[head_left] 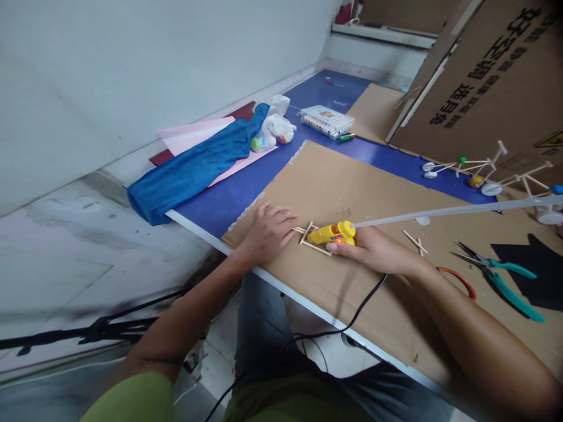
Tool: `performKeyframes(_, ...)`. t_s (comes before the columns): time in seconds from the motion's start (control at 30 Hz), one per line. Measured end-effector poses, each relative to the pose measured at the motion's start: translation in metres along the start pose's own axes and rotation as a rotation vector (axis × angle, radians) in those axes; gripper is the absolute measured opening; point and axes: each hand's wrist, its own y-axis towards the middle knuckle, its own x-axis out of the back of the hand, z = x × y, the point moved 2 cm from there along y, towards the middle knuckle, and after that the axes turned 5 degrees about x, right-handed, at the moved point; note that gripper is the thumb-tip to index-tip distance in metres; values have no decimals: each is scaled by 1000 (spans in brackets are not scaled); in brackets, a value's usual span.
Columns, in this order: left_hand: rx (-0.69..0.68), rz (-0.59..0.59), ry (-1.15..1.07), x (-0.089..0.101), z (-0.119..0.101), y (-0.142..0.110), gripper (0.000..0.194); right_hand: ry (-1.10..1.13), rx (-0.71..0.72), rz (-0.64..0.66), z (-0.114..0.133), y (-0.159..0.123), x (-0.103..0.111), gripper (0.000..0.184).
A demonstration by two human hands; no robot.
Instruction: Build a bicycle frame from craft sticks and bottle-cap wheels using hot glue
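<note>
Left hand (267,233): fingers are lying extended and loose, touching the end of a small wooden-stick frame (315,239), not grasping it.
Right hand (373,251): fingers are clenching a yellow hot glue gun (329,233) just above the frame.
Frame: sitting on a cardboard sheet (352,193), near the sheet's left edge, between both hands.
Right side: teal-handled pliers (492,275) are lying on the cardboard sheet.
</note>
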Motion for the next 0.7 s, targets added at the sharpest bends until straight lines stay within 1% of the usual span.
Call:
performKeyframes(0.27, -5, 6, 3, -1, 1, 0, 24, -29, -4, 4, 7, -2, -1, 41)
performKeyframes(0.57, 1, 15, 0, 0, 1, 0, 24, -53, 4, -56, 12, -4, -1, 40)
performKeyframes(0.7, 0, 15, 8, -1, 1, 0, 25, -83, -16, -52, 13, -4, -1, 40)
